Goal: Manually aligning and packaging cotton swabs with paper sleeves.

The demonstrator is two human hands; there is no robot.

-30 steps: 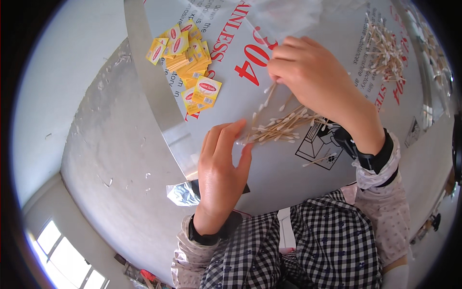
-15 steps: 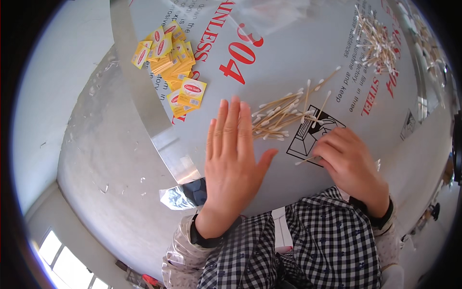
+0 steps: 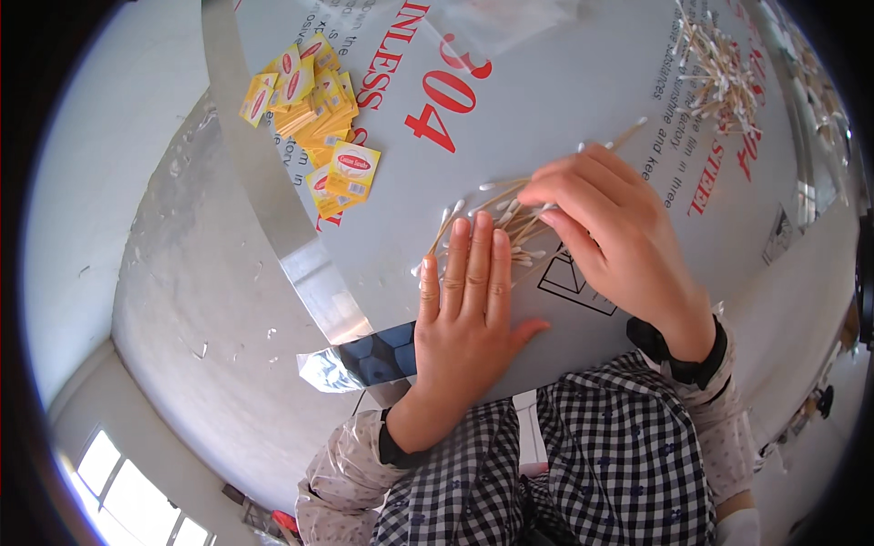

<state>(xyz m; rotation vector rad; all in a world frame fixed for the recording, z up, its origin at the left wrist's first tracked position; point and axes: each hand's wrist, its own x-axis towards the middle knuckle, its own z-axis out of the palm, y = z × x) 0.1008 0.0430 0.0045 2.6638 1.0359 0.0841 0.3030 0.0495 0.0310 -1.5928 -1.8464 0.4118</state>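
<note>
My left hand (image 3: 469,332) lies flat with its fingers stretched, over the near left edge of a loose heap of cotton swabs (image 3: 521,238). A few swabs stick out to the left of its fingers. My right hand (image 3: 628,237) is curled over the heap's right side. Its thumb and fingertips close around swabs there; how many is hidden by the fingers. Beyond the knuckles the end of one swab (image 3: 628,133) shows. The swabs have thin wooden sticks and white tips at both ends.
Small yellow packets (image 3: 319,114) lie stacked and fanned at the far left. Another swab heap (image 3: 724,82) is at the far right. Clear plastic film (image 3: 496,23) lies at the back. Dark tape with a silvery end (image 3: 364,358) crosses the table's near left edge. The tabletop (image 3: 391,246) is film-covered metal.
My left hand has moved right and nearer to me, onto the heap's left side. My right hand has moved forward and left over the heap. Some swabs now lie further left.
</note>
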